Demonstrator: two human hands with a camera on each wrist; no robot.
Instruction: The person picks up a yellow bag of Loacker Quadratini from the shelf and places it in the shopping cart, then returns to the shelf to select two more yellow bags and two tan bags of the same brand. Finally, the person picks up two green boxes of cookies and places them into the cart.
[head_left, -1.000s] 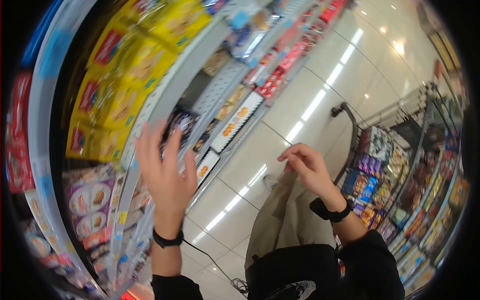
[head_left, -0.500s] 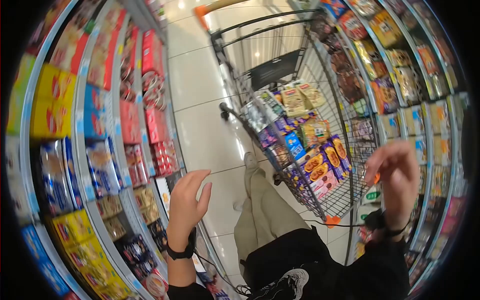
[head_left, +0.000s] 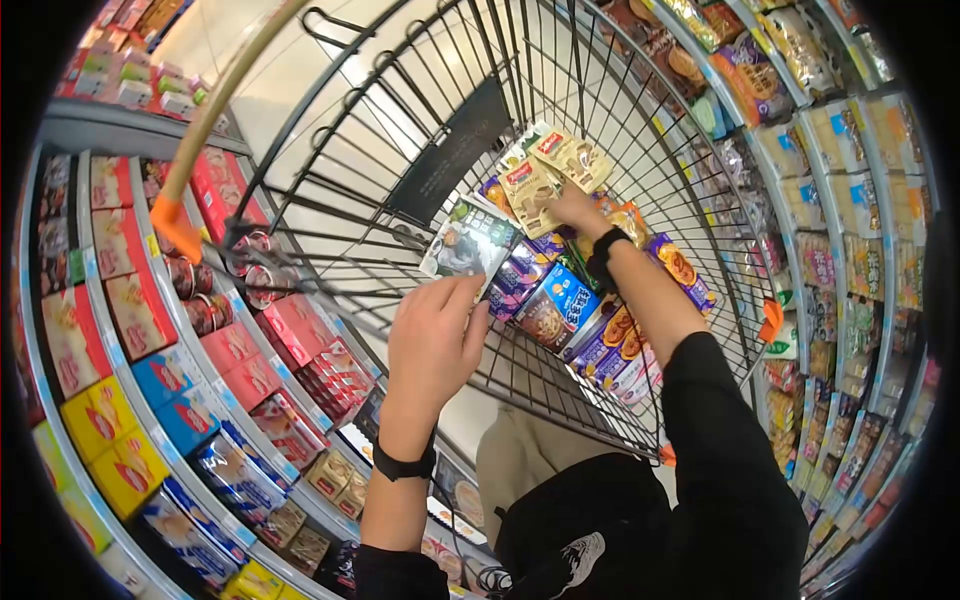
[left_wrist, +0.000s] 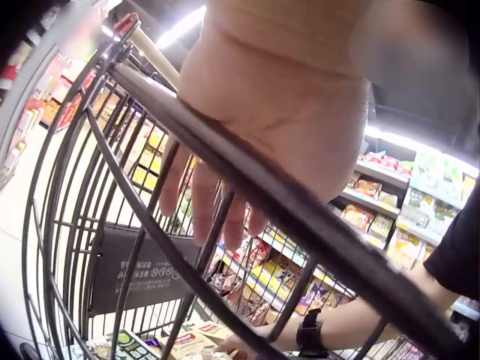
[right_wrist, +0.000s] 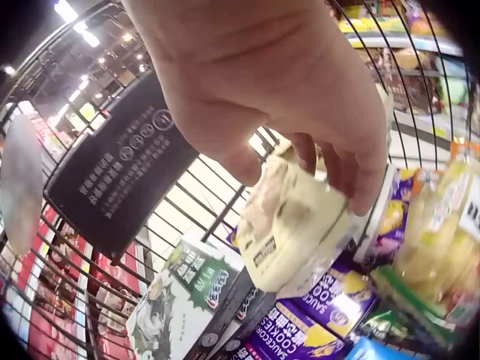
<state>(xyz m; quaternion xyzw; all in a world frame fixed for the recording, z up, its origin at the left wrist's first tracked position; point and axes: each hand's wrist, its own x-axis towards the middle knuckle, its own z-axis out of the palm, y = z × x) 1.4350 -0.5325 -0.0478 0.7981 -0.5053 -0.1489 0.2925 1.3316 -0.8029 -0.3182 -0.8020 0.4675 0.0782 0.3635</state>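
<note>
My right hand (head_left: 578, 207) is down inside the shopping cart (head_left: 575, 405), gripping a cream-coloured snack packet (head_left: 528, 195). The right wrist view has the thumb on one side of this packet and curled fingers on the other. A second cream packet (head_left: 570, 160) lies just beyond it. At the cart's near left side, my left hand (head_left: 437, 340) holds nothing, its fingers loosely extended. The left wrist view sets those fingers beside the dark cart rim (left_wrist: 247, 161). Close to its fingertips in the head view is a white and green package (head_left: 470, 243).
Purple cookie packs (right_wrist: 315, 322) and a blue package (head_left: 560, 305) lie in the cart. A wooden-coloured handle with an orange end (head_left: 175, 230) is at upper left. Stocked shelves line the left (head_left: 190, 400) and right (head_left: 815, 235). A black sign plate (right_wrist: 120, 169) hangs on the cart wire.
The view has swung from the left shelf to the cart, which now stands closer. My right hand has reached into it and taken hold of a cream packet. My left hand has come to the cart's side.
</note>
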